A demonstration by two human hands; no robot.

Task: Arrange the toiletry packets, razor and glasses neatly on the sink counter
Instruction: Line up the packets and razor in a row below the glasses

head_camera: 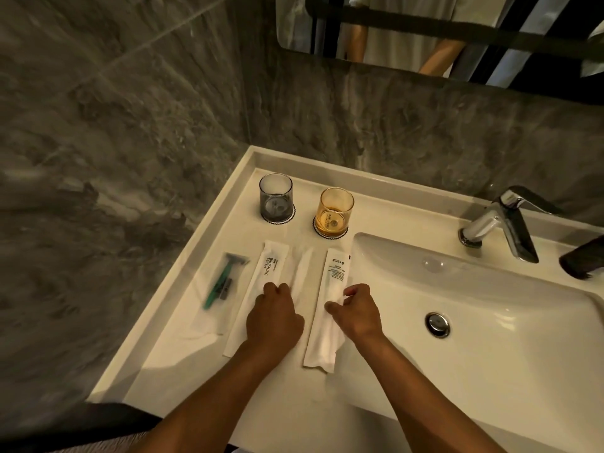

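On the white sink counter (170,364) lie a green razor in a clear wrapper (220,282) at the left, a white "BRUSHING TEETH" packet (268,269) beside it, a thin pale packet (302,273) in the middle, and a white printed packet (333,289) at the right. My left hand (274,322) rests with curled fingers on the lower ends of the brushing packet and the middle packet. My right hand (356,312) pinches the right packet at its middle. A grey glass (276,197) and an amber glass (335,210) stand upright on coasters behind the packets.
The basin (474,305) with its drain (437,324) lies right of the packets. A chrome tap (503,223) stands at the back right, with a dark object (581,259) beside it. Marble walls close the left and back; a mirror (425,27) hangs above.
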